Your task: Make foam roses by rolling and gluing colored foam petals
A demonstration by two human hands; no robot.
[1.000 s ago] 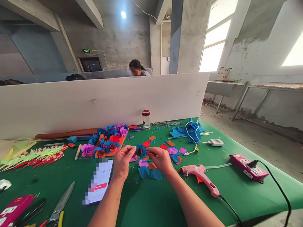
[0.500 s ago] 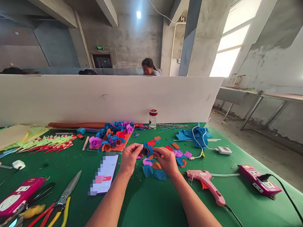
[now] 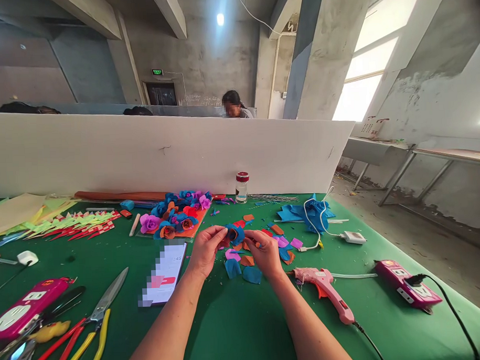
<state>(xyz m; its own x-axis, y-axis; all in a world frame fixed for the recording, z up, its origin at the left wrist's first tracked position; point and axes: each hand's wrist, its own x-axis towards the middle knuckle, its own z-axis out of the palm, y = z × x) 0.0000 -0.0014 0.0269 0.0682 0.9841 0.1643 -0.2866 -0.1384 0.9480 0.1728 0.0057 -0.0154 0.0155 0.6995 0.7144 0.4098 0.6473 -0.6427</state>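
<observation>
Between my two hands is a paper flower [image 3: 236, 233] with blue outer petals and a dark orange-brown inside. My left hand [image 3: 207, 250] pinches it from the left. The fingers of my right hand [image 3: 264, 250] are closed at its right edge, gripping the blue petal side. Loose petals lie on the table under and around the flower: blue ones [image 3: 251, 275], orange ones [image 3: 247, 260] and purple ones [image 3: 296, 243]. Behind my left hand sits a pile of finished paper flowers [image 3: 182, 213] in blue, purple, red and orange.
A pink glue gun [image 3: 324, 287] lies right of my right forearm, near a magenta power strip [image 3: 407, 283]. At left are a phone [image 3: 164, 277], scissors [image 3: 110, 295] and pliers. A jar [image 3: 242, 188] stands before the white board [image 3: 164, 151]. Blue paper [image 3: 310, 211] lies under a white cable.
The flower has turned a little, and its opening now faces me more. Both hands stay in nearly the same place. The view has shifted slightly.
</observation>
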